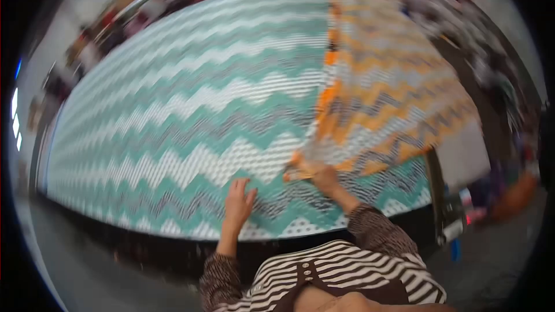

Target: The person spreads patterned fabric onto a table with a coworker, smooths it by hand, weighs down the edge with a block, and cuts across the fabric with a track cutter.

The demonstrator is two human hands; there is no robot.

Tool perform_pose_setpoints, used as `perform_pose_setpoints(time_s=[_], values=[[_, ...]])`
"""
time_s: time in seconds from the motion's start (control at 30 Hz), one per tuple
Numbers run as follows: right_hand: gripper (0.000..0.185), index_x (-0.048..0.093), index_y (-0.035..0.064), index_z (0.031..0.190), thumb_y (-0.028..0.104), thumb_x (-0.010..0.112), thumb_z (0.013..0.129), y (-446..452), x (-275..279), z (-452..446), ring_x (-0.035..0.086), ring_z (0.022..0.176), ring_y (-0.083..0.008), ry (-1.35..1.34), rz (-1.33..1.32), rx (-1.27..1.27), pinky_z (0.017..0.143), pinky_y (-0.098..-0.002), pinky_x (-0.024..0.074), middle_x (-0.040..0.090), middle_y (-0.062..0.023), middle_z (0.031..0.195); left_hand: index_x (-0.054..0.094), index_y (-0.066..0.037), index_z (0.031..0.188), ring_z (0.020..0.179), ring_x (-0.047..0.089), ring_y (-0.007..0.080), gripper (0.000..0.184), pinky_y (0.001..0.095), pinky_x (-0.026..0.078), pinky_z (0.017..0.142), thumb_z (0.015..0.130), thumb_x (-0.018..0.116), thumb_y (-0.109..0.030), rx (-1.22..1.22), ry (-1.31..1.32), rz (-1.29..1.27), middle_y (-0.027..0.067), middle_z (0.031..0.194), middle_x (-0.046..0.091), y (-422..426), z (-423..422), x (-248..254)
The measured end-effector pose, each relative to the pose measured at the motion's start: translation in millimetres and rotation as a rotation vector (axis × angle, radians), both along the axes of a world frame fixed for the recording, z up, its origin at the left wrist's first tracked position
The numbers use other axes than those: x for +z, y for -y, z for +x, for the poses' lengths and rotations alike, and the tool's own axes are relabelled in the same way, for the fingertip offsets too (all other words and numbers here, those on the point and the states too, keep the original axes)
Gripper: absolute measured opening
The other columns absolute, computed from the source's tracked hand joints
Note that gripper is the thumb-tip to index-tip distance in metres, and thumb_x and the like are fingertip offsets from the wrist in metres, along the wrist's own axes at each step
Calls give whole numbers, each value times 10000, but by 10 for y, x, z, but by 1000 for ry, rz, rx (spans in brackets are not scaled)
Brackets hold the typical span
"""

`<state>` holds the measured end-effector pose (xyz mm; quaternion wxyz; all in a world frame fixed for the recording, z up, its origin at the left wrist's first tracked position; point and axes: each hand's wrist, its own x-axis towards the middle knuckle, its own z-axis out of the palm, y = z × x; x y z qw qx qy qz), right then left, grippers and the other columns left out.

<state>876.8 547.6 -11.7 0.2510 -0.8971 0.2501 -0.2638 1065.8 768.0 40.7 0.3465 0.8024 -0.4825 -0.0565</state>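
A wide teal and white zigzag-patterned fabric [214,98] is spread over a long table. Over its right part lies an orange and grey zigzag-patterned fabric [399,86], its bright orange left edge rumpled. My right hand [324,177] is closed on the near left corner of the orange fabric, slightly blurred, with some cloth bunched beside the fingers. To its left, my left hand [237,199] is at the near part of the teal fabric, fingers apart and holding nothing. Whether it presses on the cloth I cannot tell.
The dark table edge [173,241] runs close in front of my body. On the right, a pale flat panel [462,156] and a metal device [452,231] sit at the table's side. Heaps of cloth [445,17] lie along the far right.
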Motion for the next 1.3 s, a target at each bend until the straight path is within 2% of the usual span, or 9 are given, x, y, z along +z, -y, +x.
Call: perform_pose_setpoints(time_s=[0.13, 0.33, 0.53, 0.63, 0.77, 0.97, 1.03, 1.17, 1.3], values=[[195, 592, 10, 925, 75, 477, 781, -6, -166, 23, 580, 743, -410, 17, -1, -47, 629, -481, 443, 600, -231, 802, 448, -89, 1296, 1216, 369, 425, 547, 508, 300, 985, 833, 599, -338, 471, 318, 247, 206, 1363, 388, -1132, 886, -281], [110, 566, -2, 898, 35, 518, 806, -77, -90, 82, 568, 667, -353, 27, 69, -8, 581, -378, 424, 572, -203, 743, 369, -173, 1394, 1352, 175, 396, 587, 524, 134, 1084, 889, 492, -447, 710, 264, 399, 164, 1488, 203, -2209, 1032, -732], [153, 557, -22, 926, -5, 468, 803, -7, -106, 375, 572, 642, -276, 107, 188, -39, 574, -353, 425, 585, -159, 712, 440, -181, 1348, 1329, 224, 396, 532, 528, 162, 1074, 875, 524, -409, 747, 294, 248, 154, 1467, 252, -2201, 993, -766], [164, 554, -31, 912, -11, 430, 807, -73, -170, 801, 537, 646, -213, 436, 768, -157, 570, -338, 418, 568, -88, 698, 444, -180, 1345, 1320, 237, 397, 523, 527, 168, 1072, 873, 533, -388, 737, 298, 264, 150, 1459, 268, -2235, 974, -742], [187, 557, -24, 881, 8, 383, 821, -368, 278, 1947, 481, 667, -138, 174, 357, 158, 574, -286, 395, 521, -42, 742, 448, -178, 1340, 1319, 235, 402, 536, 527, 175, 1072, 853, 552, -378, 743, 300, 208, 159, 1458, 263, -2215, 964, -770], [197, 566, -2, 884, 18, 385, 809, -1424, 489, 3588, 479, 686, -155, 220, 518, 375, 607, -289, 395, 531, -50, 747, 440, -176, 1341, 1344, 169, 421, 563, 549, 141, 1076, 835, 564, -390, 659, 143, 193, 161, 1483, 204, -2277, 975, -657], [208, 574, -2, 902, 30, 390, 812, -1678, 222, 3974, 500, 695, -171, 245, 548, 417, 618, -291, 405, 551, -64, 762, 497, -140, 1281, 1282, 313, 381, 512, 505, 261, 1040, 818, 600, -333, 594, 159, 135, 172, 1393, 354, -2395, 993, -486], [184, 571, -16, 911, 64, 434, 819, -1962, -49, 4089, 522, 645, -189, -130, 56, 138, 594, -314, 418, 554, -89, 721, 556, -76, 1178, 1120, 483, 330, 437, 439, 399, 928, 786, 644, -247, 284, -152, -164, 165, 1196, 522, -2899, 1626, -555], [95, 549, 8, 826, 79, 487, 840, -2070, -46, 4095, 466, 574, -169, 18, 128, 93, 538, -316, 375, 526, -70, 651, 580, -45, 1101, 996, 545, 327, 388, 419, 447, 839, 760, 669, -208, 371, 100, -313, 156, 1058, 579, -3590, 2946, -368]])
